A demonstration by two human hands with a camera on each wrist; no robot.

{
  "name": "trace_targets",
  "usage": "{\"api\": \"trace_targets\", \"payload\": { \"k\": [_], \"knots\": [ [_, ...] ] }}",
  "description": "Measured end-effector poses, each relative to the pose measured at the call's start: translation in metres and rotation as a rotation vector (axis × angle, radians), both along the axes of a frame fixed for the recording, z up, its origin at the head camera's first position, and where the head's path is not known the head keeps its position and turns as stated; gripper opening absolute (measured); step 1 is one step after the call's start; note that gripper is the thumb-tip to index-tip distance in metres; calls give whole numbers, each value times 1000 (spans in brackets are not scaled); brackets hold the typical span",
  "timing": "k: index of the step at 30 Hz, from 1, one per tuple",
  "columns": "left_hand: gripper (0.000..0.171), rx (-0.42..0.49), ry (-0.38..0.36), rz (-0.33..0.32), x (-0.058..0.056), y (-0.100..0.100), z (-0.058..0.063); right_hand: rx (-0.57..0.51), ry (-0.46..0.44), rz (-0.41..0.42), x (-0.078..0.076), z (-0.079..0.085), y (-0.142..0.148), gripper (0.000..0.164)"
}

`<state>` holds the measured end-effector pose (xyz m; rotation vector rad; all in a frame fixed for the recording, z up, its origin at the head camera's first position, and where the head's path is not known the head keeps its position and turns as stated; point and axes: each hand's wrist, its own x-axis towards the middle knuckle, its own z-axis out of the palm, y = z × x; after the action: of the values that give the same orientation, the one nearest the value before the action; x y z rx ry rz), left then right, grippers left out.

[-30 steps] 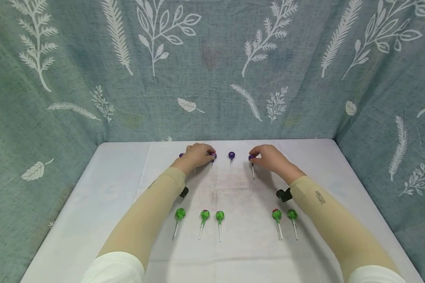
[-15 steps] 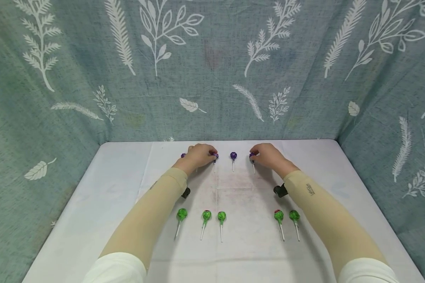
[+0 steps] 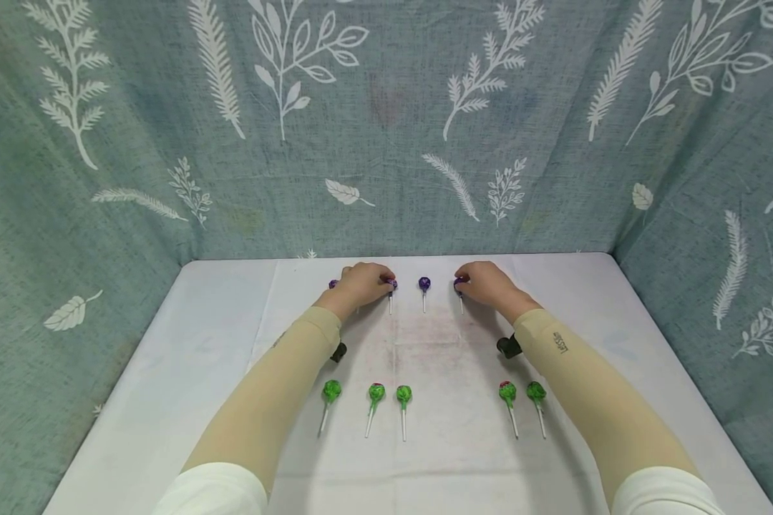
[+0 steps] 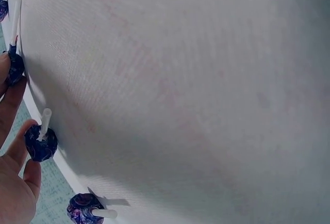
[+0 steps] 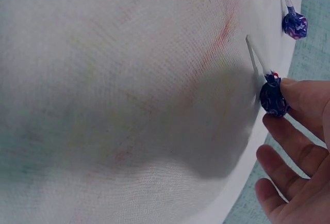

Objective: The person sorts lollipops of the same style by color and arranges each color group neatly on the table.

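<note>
At the far side of the table, my left hand (image 3: 363, 283) pinches the head of a purple-wrapped lollipop (image 3: 391, 285) between thumb and forefinger. In the left wrist view, a second purple lollipop (image 4: 41, 142) sits against the other fingers of that hand; the head view mostly hides it. A third purple lollipop (image 4: 85, 208) lies just beyond, left of the hand. My right hand (image 3: 487, 285) pinches another purple lollipop (image 5: 273, 96) by its head, stick toward me, its other fingers spread apart. Between the hands lies a purple lollipop (image 3: 424, 284) that neither touches.
Several green lollipops (image 3: 404, 394) lie nearer on the white table (image 3: 451, 458), three on the left and two on the right (image 3: 507, 391). A leaf-patterned curtain (image 3: 386, 200) encloses the back and sides. Black wrist cameras (image 3: 509, 347) hang under both forearms.
The right hand has shifted its lollipop slightly away from me, into line with the other purple ones, and then stays still. The left hand keeps its place.
</note>
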<state>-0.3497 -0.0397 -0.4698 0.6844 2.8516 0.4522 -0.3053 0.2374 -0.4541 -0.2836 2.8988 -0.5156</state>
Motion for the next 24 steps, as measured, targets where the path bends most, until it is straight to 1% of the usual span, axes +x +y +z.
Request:
{"api": "trace_targets", "payload": {
  "k": [6,9,13,17,24],
  "knots": [
    [29,-6,7,11,0,1,0,-2,-1,-9,1,1,0,39],
    [30,-10,7,15,1,1,0,-9,-16,-25,2,2,1,42],
    [30,-7,-1,13,1,2,0,-26,-28,-49,8,6,5,46],
    [29,-12,-1,14,3,2,1,-47,0,-44,18,11,8,48],
    [30,-29,10,6,2,2,1,-99,51,-47,44,16,14,47]
  ]
}}
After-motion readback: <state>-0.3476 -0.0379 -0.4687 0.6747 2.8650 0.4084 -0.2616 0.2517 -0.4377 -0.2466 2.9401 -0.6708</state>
